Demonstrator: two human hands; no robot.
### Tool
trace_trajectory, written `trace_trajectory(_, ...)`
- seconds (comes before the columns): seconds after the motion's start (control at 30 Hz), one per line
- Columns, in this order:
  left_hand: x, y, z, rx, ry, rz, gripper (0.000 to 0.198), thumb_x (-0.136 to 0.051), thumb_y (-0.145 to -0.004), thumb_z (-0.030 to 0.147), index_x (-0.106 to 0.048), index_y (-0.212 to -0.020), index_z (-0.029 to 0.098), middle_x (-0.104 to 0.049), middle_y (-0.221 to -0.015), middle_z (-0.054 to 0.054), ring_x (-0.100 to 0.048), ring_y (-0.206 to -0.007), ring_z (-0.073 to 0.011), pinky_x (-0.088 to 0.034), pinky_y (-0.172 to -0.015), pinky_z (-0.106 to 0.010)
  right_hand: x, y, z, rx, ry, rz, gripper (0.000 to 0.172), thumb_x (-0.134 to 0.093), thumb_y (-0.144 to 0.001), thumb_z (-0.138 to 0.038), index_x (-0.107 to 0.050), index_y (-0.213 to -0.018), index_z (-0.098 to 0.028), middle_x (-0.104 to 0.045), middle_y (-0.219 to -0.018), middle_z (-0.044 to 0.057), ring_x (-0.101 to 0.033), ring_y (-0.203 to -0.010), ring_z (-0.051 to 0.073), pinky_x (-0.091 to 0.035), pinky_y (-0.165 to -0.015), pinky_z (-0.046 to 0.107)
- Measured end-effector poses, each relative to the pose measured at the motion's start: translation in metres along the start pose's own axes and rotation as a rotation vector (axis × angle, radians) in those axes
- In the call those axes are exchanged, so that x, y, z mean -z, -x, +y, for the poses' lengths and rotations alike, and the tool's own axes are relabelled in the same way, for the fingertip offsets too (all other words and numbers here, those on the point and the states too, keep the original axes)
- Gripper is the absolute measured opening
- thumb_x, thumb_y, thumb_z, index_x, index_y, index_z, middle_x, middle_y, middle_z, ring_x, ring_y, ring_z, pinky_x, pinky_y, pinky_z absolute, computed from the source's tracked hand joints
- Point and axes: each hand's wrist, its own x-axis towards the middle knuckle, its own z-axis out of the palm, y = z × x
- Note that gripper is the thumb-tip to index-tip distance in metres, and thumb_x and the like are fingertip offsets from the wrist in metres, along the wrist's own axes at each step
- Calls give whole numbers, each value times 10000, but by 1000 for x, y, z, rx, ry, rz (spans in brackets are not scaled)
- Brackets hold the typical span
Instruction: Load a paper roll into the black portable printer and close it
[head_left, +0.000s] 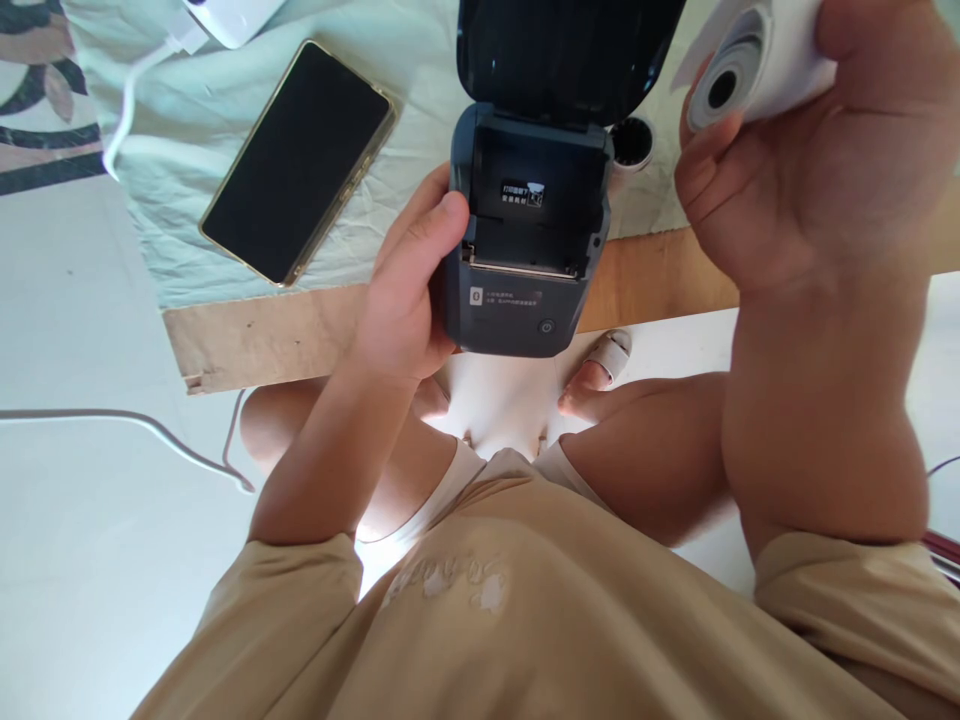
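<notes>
Evidently, left hand (409, 280) gripped printer (517, 310) by side, probably for steadiness, lid (566, 55) raised; right of printer, right hand (795, 195) clasped paper roll (784, 58), likely keeping it wound.

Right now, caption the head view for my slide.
Left hand holds an open printer, right hand a paper roll; a phone lies on the cloth.

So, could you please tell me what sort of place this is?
Probably a room at home, though not certainly: a pale green cloth covers a wooden table, a phone lies on the cloth, and a sandal shows below.
</notes>
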Motion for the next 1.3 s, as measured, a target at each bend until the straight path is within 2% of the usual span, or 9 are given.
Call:
trace_trajectory(0.1, 1, -1, 0, -1, 11, 7, 201, -553, -835, 383, -703, -858, 251, -708, -865, -1, -678, -825, -230, -519, -614, -333, 1, 1, 0, 1, -81, -24, 265, -394, -927, -227, -570, -729, -234, -625, -735, -81, -625, -712, 25, -489, -482, 121)
trace_trajectory(0.27, 0, -2, -1, -9, 25, 3, 197, -564, -830, 377, -705, -859, 244, -708, -861, 4, -671, -775, -203, -507, -587, -310, 4, 3, 2, -42, -45, 0, 136, -470, -897, -229, -543, -785, -250, -627, -870, -82, -621, -813, 34, -485, -533, 128)
trace_trajectory(0.37, -1, -2, -2, -11, 46, 7, 184, -566, -829, 362, -704, -851, 242, -705, -853, 7, -666, -757, -188, -495, -567, -295, 3, 3, 2, -63, -3, -25, 134, -457, -911, -237, -570, -839, -239, -638, -949, -71, -627, -852, 45, -515, -571, 135)
trace_trajectory(0.5, -1, -2, -3, -19, 49, -3, 184, -554, -832, 354, -699, -858, 243, -699, -873, -1, -652, -752, -184, -476, -552, -292, -4, 4, -1, -64, -6, 32, 291, -387, -948, -268, -586, -750, -193, -624, -797, -49, -611, -738, 20, -488, -503, 104)
trace_trajectory(0.6, 0, -2, -2, -11, 38, -7, 201, -553, -828, 375, -697, -869, 241, -693, -858, -8, -637, -715, -179, -464, -542, -290, -9, 5, -4, -70, 21, 12, 381, -327, -948, -248, -562, -654, -188, -581, -692, -33, -581, -650, 19, -476, -481, 100)
trace_trajectory(0.73, 0, -2, -2, -14, 58, -11, 212, -546, -841, 370, -692, -883, 222, -692, -868, -7, -631, -720, -161, -474, -558, -273, -7, 6, -3, -79, 0, 12, 343, -343, -907, -210, -524, -616, -209, -554, -664, -26, -591, -657, 35, -476, -473, 116)
trace_trajectory(0.97, 1, -2, -2, -2, 75, -19, 190, -560, -834, 343, -700, -875, 222, -705, -867, 8, -635, -705, -155, -478, -540, -274, 3, 1, 0, -88, 7, -44, 166, -570, -844, -188, -586, -765, -334, -605, -805, -123, -627, -761, 29, -544, -586, 155)
trace_trajectory(1.17, -1, -1, 0, -5, 53, -5, 196, -558, -839, 364, -693, -869, 224, -707, -848, 5, -656, -726, -185, -517, -608, -308, 0, 0, 0, -96, -28, -26, 165, -433, -925, -205, -545, -820, -268, -633, -842, -88, -660, -864, 48, -556, -586, 153)
trace_trajectory(1.3, -3, 0, 1, 7, 42, -1, 192, -554, -836, 377, -689, -880, 248, -713, -881, 1, -667, -810, -223, -522, -625, -331, -4, 0, 0, -89, -35, 79, 255, -419, -920, -217, -564, -710, -214, -626, -790, -58, -653, -820, 32, -495, -508, 91)
